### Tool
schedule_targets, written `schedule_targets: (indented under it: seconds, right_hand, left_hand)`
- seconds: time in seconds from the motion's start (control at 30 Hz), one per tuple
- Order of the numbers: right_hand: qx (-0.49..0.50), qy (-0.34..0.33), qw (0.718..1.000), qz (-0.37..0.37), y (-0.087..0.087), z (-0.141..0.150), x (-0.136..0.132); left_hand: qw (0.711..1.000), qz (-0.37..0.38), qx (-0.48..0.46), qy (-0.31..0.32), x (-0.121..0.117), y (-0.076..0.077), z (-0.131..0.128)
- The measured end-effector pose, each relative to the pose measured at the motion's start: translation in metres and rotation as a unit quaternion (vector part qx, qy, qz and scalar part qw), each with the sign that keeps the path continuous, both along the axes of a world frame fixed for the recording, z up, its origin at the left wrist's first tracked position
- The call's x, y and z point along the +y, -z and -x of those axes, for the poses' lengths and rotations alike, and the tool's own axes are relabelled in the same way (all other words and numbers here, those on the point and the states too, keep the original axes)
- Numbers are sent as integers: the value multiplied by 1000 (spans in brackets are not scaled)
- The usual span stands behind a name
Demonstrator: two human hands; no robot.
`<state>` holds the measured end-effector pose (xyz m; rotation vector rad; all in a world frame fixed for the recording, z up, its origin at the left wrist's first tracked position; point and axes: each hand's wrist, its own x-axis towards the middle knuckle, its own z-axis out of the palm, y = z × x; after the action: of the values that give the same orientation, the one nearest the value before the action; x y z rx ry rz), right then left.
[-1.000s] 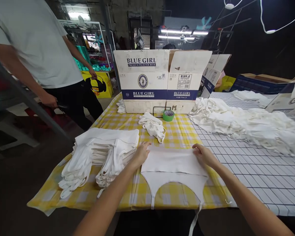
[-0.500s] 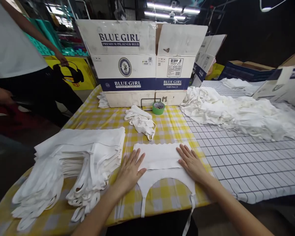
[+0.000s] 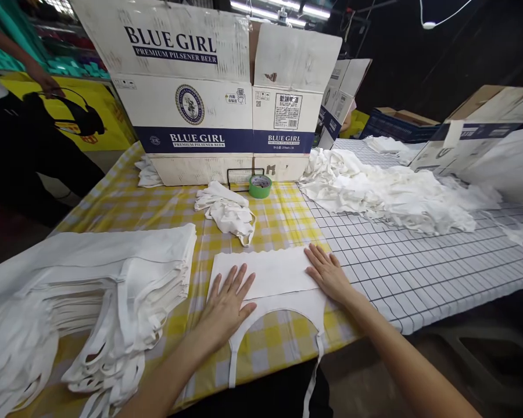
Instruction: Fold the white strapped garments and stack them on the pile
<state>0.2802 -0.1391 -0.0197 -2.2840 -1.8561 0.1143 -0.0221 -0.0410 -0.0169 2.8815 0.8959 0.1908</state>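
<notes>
L hand [image 3: 225, 306] & R hand [image 3: 330, 278] are pressing flat on opp. ends of a white top [image 3: 265, 274], fingers spread, grip released on both. Top's lying on the yellow-check counter [image 3: 283, 217], one strap [image 3: 312, 380] dangling off near edge. Stack of white tops [image 3: 126, 247] is sitting to its L; green tape roll [image 3: 260, 192] is resting nr big box [image 3: 218, 110].

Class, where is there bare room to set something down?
Free: checked cloth between the green tape and spread garment; gridded cloth right of the right hand, in front of the white heap. Crowded: the near left, covered by stacked garments.
</notes>
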Motion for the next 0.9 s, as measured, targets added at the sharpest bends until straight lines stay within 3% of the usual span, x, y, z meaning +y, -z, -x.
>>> schedule_targets:
  seconds: [0.1,0.23,0.37,0.43,0.5,0.63,0.73,0.8,0.9]
  right_hand:
    - [72,68,991,-94,-17,8,-23]
    - [228,121,940,-224,-30,50,-100]
    - [400,195,881,-161,-9,102,-164]
    - [509,244,817,-123,6,121,-168]
    - [621,271,728,-102,15,133,-159]
    - [771,261,577,-64,12,142,-150]
    - [837,219,502,10,-1,136,-170]
    - [860,199,470,28,-8,127,-189]
    - [878,212,424,-64,-10,111,-214]
  left_hand:
    - [999,28,18,2,1,-1,12]
    - [998,56,15,-15,0,-14,3]
    - [997,61,-21,43,-9,-29,-40]
    - [993,63,-35,90,-14,-32,-66]
    - [988,65,-38,132,-19,-28,-90]
    - [983,55,-25,173,-23,-10,-113]
    - [984,40,-27,170,-22,0,-114]
    - [984,38,-29,171,-22,3,-113]
    - [984,41,-28,172,-22,2,-112]
